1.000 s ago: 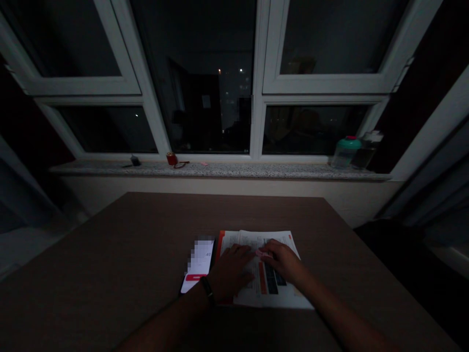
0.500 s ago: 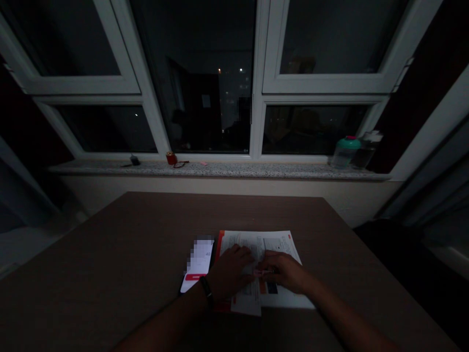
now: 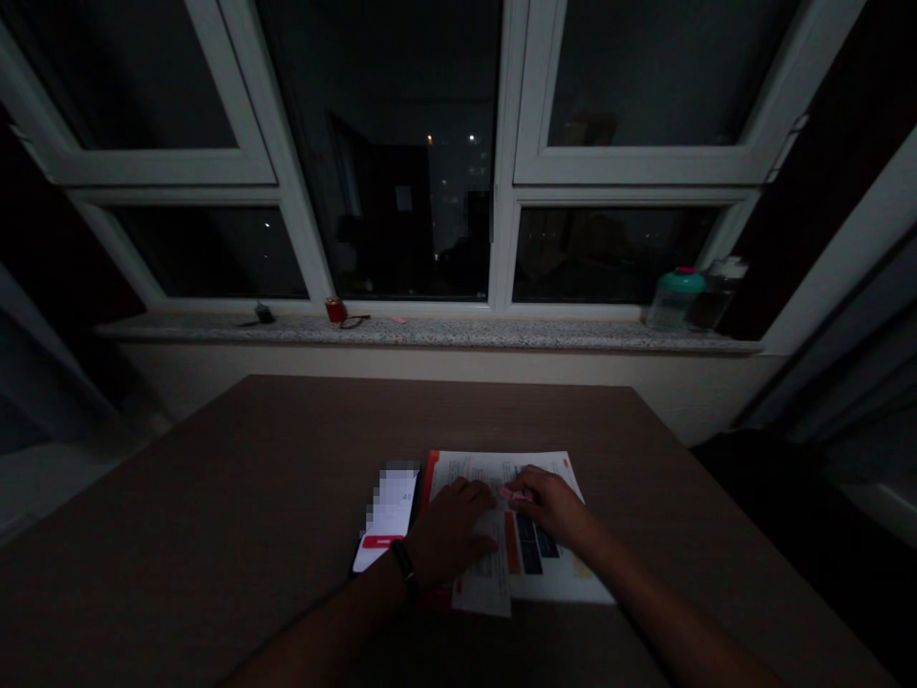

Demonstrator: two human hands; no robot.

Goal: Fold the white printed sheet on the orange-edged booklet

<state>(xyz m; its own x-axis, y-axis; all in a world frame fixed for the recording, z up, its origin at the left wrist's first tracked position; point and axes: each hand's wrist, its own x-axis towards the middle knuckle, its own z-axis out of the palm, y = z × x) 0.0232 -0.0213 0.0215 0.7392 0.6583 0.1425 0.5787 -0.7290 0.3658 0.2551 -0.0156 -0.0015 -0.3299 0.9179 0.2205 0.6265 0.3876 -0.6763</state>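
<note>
An open booklet (image 3: 559, 578) with printed text, pictures and a red left edge lies on the brown table. A narrower sheet or page (image 3: 483, 597) covers part of its left side. My left hand (image 3: 455, 530) rests on this side with its fingers spread and holds nothing; a dark band circles the wrist. My right hand (image 3: 551, 502) is pinched on a small pink object (image 3: 514, 494) over the upper middle of the booklet. What the pink object is cannot be made out. A lit phone (image 3: 391, 511) lies just left of the booklet.
The wooden table (image 3: 287, 459) stands before a speckled windowsill (image 3: 458, 333). On the sill are a red jar (image 3: 335, 310), glasses (image 3: 354, 322), a small dark item (image 3: 264, 312), a green-lidded jug (image 3: 675, 299) and a clear bottle (image 3: 718, 291).
My right hand has moved up and away from my left hand, along with the pink object, uncovering dark and orange pictures on the page. My left hand has stayed in place.
</note>
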